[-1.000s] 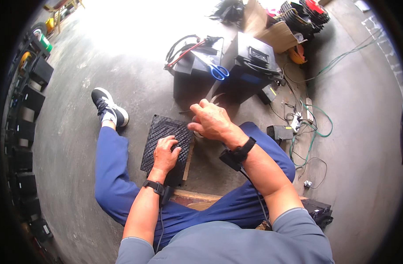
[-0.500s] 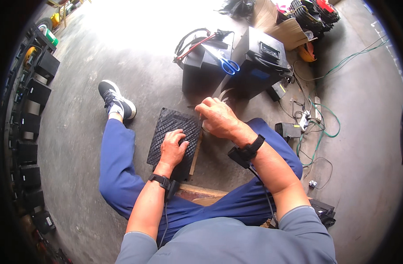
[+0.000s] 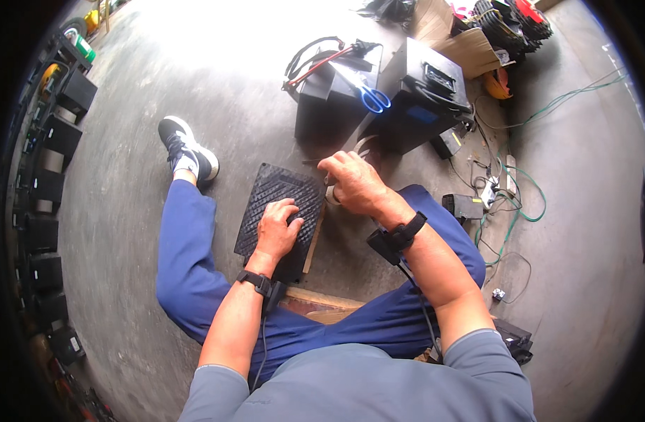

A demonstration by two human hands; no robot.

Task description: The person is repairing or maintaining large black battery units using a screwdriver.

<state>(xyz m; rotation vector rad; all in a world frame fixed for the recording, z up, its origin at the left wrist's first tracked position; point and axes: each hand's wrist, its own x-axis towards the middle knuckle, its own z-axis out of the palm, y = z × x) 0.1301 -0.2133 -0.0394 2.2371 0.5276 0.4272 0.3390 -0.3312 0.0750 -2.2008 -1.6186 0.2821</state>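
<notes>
Panel (image 3: 280, 188) sits a bit further right in view than a second ago, like most of the scene. It's black, ribbed, right under our left hand (image 3: 277, 228), which rests loosely open; our right hand (image 3: 356, 184)'s curled near its far right corner, we can't tell around what.

Bright overall, strong light from top of frame. Grey concrete floor (image 3: 125, 190) clips to white there. Glare washes out the blades of the blue-handled metal scissors (image 3: 374, 100). Ridged black rectangular plate (image 3: 284, 184) has a sheen. Left-hand row of black boxes (image 3: 44, 235) dim, bowed by fisheye. Corners vignette to black; fine detail soft.
</notes>
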